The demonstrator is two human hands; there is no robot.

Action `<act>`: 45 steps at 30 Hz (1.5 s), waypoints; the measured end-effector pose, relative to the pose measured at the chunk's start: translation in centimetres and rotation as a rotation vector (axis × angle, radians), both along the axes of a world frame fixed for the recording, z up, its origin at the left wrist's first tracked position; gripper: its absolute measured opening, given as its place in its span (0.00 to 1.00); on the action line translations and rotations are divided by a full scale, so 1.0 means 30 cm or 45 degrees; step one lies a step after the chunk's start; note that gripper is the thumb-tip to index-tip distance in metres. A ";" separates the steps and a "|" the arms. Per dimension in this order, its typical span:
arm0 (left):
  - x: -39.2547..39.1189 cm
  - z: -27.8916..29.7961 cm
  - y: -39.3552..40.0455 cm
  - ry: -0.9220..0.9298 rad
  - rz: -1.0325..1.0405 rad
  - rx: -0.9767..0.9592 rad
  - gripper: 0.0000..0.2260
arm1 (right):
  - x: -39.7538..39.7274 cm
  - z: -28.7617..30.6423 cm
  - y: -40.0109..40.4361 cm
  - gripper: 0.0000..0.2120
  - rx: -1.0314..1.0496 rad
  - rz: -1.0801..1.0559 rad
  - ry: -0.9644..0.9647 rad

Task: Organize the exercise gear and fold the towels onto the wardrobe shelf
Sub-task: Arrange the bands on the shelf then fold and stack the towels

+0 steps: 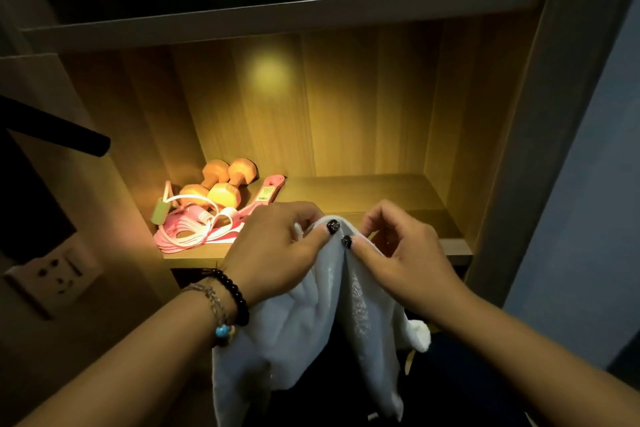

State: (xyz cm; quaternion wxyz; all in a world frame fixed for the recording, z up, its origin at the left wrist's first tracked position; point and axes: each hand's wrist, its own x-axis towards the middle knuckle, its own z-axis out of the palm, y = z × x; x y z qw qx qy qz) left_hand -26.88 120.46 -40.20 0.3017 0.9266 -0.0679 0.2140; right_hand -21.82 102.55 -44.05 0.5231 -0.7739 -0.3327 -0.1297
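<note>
Leftmost, we see a wall socket (55, 276) on the dim side panel, and above it a dark rod (59, 130) jutting toward the wardrobe shelf (363, 192), which is lit in warm yellow. On the left end of that shelf lie two orange dumbbells (216, 184) side by side, with a pink and white jump rope (194, 225) coiled just in front of them and a pink band (268, 194) with a label lying beside them, angled toward the back. Next comes our left hand (273, 246), with bead bracelets (225, 302) on its wrist; its thumb and curled fingers (304, 218) pinch the top edge of a white towel (304, 322). Our right hand (405, 253) pinches the same edge just beside it, thumb against bent fingers, so the two thumbs nearly meet. The towel hangs from both grips in front of the shelf's front edge, folded down the middle between the hands, and drapes below our forearms into shadow. Right of the shelf stands the wardrobe's grey side panel (540, 114).
</note>
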 end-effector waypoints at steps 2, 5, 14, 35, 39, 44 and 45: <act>0.018 -0.003 -0.006 -0.063 0.032 -0.039 0.13 | 0.001 -0.023 0.017 0.08 0.003 -0.109 -0.147; 0.048 0.010 0.002 -0.174 0.067 -0.084 0.13 | 0.002 -0.060 0.042 0.09 0.062 -0.144 -0.284; 0.126 0.159 0.074 -0.302 0.083 -0.073 0.13 | 0.059 -0.086 0.115 0.12 0.205 -0.217 -0.399; 0.174 0.333 0.235 -0.429 0.233 0.157 0.12 | 0.355 0.378 -0.141 0.08 -0.439 -0.712 -0.354; 0.184 0.336 0.225 -0.439 0.215 0.152 0.12 | 0.349 0.371 -0.201 0.08 -0.578 -0.758 -0.409; 0.179 0.295 0.255 -0.261 0.278 0.175 0.14 | 0.337 0.358 -0.215 0.09 -0.438 -0.587 -0.224; 0.173 0.286 0.275 -0.100 0.257 0.156 0.15 | 0.321 0.358 -0.205 0.08 -0.378 -0.520 -0.191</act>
